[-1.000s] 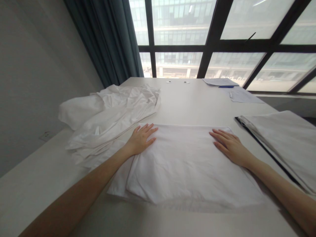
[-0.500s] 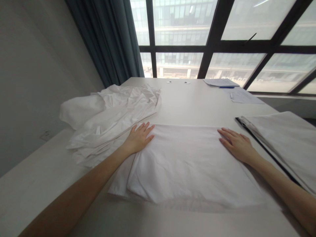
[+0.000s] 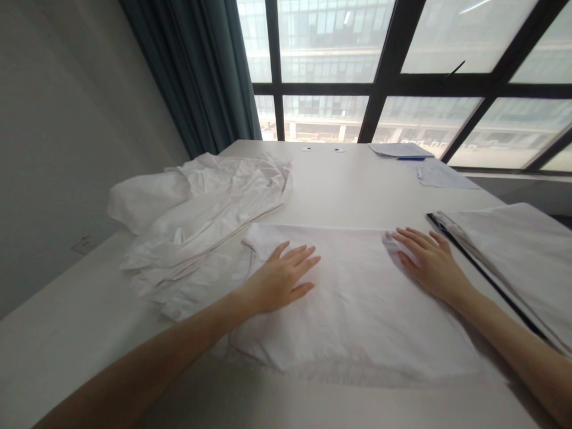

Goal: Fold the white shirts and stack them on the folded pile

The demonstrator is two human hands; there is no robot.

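Observation:
A folded white cloth [image 3: 348,316] lies in front of me on the table, its far edge straight and its near edge slightly wrinkled. Over the cloth's left half is my left hand [image 3: 283,277], fingers spread and pointing right; whether it presses on the fabric I cannot tell. My right hand [image 3: 426,259] is at the far right corner, open, with its fingertips at the cloth's edge. Neither hand grips anything. The left forearm hides part of the cloth's left side.
A crumpled pile of white fabric [image 3: 214,202] lies at the left of the white table [image 3: 330,185]. To the right, more folded white fabric [image 3: 518,250] rests beside a black strip [image 3: 487,277]. Papers [image 3: 447,173] and a blue pen [image 3: 411,158] lie near the window.
My left hand has moved right and toward me, from the cloth's far left corner onto its left half. The right hand has barely shifted, its fingers slightly raised.

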